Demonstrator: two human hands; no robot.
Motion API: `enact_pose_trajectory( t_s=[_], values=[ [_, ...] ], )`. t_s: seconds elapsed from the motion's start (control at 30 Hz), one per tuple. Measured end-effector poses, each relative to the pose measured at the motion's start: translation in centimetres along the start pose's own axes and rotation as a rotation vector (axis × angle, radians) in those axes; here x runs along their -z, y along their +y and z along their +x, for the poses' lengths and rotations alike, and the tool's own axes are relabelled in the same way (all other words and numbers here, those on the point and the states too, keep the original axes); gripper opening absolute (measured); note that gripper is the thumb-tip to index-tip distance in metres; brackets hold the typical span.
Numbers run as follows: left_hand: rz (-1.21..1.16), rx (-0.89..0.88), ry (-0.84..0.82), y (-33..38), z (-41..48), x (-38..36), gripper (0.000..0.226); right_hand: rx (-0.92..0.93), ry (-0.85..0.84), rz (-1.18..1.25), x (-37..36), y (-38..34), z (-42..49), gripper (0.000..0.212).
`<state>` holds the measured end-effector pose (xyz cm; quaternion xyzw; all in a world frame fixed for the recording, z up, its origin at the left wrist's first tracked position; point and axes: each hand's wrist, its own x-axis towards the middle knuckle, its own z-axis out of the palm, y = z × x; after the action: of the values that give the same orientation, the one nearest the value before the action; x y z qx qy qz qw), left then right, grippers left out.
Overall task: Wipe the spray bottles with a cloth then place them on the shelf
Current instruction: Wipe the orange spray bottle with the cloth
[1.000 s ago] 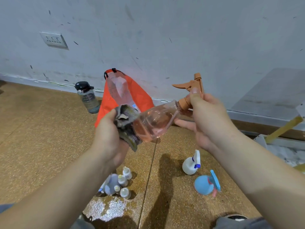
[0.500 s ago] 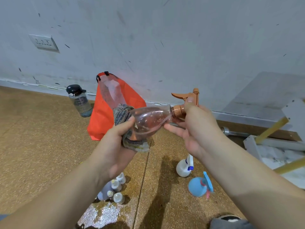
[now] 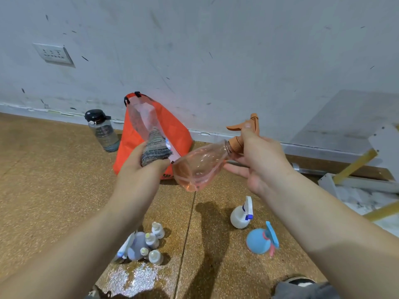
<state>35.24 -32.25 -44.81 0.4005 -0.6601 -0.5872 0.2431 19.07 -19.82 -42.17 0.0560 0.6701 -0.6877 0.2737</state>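
The left hand had its grip closed round a bunched grey striped cloth, thumb across the front of it. The right hand held a clear pink plastic spray bottle in the air by its orange trigger head, the thumb pressed up against the nozzle and the grip closed at the neck, while the lower fingers lay straighter beneath. The bottle was tilted, base down toward the left and just beside the cloth; whether the two touched could not be told.

Below, on the brown speckled floor, stood a white spray bottle with a blue trigger, a round blue spray bottle lying near it, and a cluster of small pale bottles beside a wet patch. An orange-red bag and a clear water bottle with a black lid stood against the white wall.
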Motion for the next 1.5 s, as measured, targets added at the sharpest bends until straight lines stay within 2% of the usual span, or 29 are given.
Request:
enact_pose_trajectory(
  t_s=[0.07, 0.1, 0.13, 0.2, 0.27, 0.33, 0.43, 0.5, 0.63, 0.7, 0.83, 0.9, 0.93, 1.0, 1.07, 1.13, 1.17, 1.27, 1.33, 1.37, 1.4, 1.47, 1.5],
  values=[
    [0.256, -0.132, -0.062, -0.7, -0.7, -0.3, 0.070, -0.017, -0.001, -0.003, -0.1, -0.1, -0.1, 0.034],
    [0.392, -0.268, -0.137, -1.3, -1.2, -0.6, 0.083, -0.023, -0.010, -0.003, -0.2, -0.2, -0.2, 0.035],
    [0.530, -0.437, -0.213, -2.1, -1.8, -1.1, 0.087, -0.026, -0.019, -0.003, -0.4, -0.1, -0.4, 0.036],
    [0.843, -0.717, -0.273, -4.4, -3.2, -2.2, 0.075, -0.012, -0.027, -0.014, -0.7, 0.0, -0.7, 0.036],
    [1.041, -0.786, -0.234, -5.6, -4.0, -2.9, 0.067, 0.007, -0.029, -0.045, -0.9, 0.3, -1.1, 0.034],
    [1.007, -0.824, -0.215, -5.6, -3.3, -2.9, 0.066, 0.009, -0.052, -0.067, -1.0, 0.5, -1.3, 0.034],
    [0.894, -1.033, -0.192, -5.0, -1.6, -2.2, 0.061, 0.025, -0.094, -0.089, -1.2, 0.6, -1.5, 0.036],
    [0.840, -1.094, -0.231, -4.4, -1.7, -2.0, 0.065, 0.068, -0.132, -0.136, -1.3, 0.8, -1.6, 0.034],
    [0.700, -0.901, -0.314, -3.1, -1.0, -0.9, 0.084, 0.192, -0.232, -0.208, -1.3, 1.1, -2.5, 0.033],
    [0.559, -0.687, -0.342, -2.2, -1.0, 0.0, 0.071, 0.236, -0.255, -0.239, -1.3, 1.2, -2.9, 0.034],
    [0.115, -0.138, -0.511, -2.4, 1.0, 0.4, 0.024, 0.253, -0.279, -0.220, -1.1, 1.6, -3.1, 0.028],
    [0.132, 0.018, -0.527, -3.4, 1.9, 0.3, 0.035, 0.273, -0.291, -0.236, -1.1, 2.0, -3.1, 0.025],
    [0.173, 0.001, -0.478, -3.8, 1.4, -0.2, 0.036, 0.295, -0.297, -0.262, -1.2, 2.3, -3.2, 0.025],
    [0.187, -0.192, -0.414, -2.2, -1.4, -2.0, 0.027, 0.348, -0.332, -0.324, -1.4, 3.0, -3.3, 0.025],
    [0.210, -0.423, -0.353, -1.5, -4.0, -1.6, 0.034, 0.384, -0.383, -0.335, -1.5, 3.5, -3.6, 0.029],
    [0.305, -0.521, -0.358, -1.7, -4.7, -1.0, 0.038, 0.388, -0.401, -0.321, -1.5, 3.6, -3.7, 0.026],
    [0.256, -0.459, -0.407, -2.0, -4.0, -0.6, 0.040, 0.380, -0.391, -0.307, -1.5, 3.6, -3.5, 0.023],
    [0.061, -0.044, -0.501, -2.8, -0.7, -0.3, 0.030, 0.349, -0.332, -0.255, -1.3, 2.4, -3.0, 0.023],
    [-0.253, 0.239, -0.412, -5.0, 0.5, 0.6, 0.040, 0.323, -0.292, -0.204, -1.0, 1.6, -2.5, 0.024],
    [-0.354, 0.321, -0.406, -5.7, 0.7, 0.9, 0.047, 0.312, -0.275, -0.183, -0.8, 1.2, -2.3, 0.025],
    [-0.384, 0.340, -0.469, -5.5, 0.1, 1.0, 0.052, 0.306, -0.260, -0.171, -0.6, 0.9, -2.2, 0.024],
    [-0.419, 0.466, -0.481, -3.8, -2.0, -0.2, 0.054, 0.321, -0.233, -0.178, -0.3, 0.9, -1.9, 0.024],
    [-0.449, 0.524, -0.411, -3.4, -2.0, -0.7, 0.053, 0.327, -0.223, -0.192, -0.2, 0.9, -1.9, 0.024]
  ],
)
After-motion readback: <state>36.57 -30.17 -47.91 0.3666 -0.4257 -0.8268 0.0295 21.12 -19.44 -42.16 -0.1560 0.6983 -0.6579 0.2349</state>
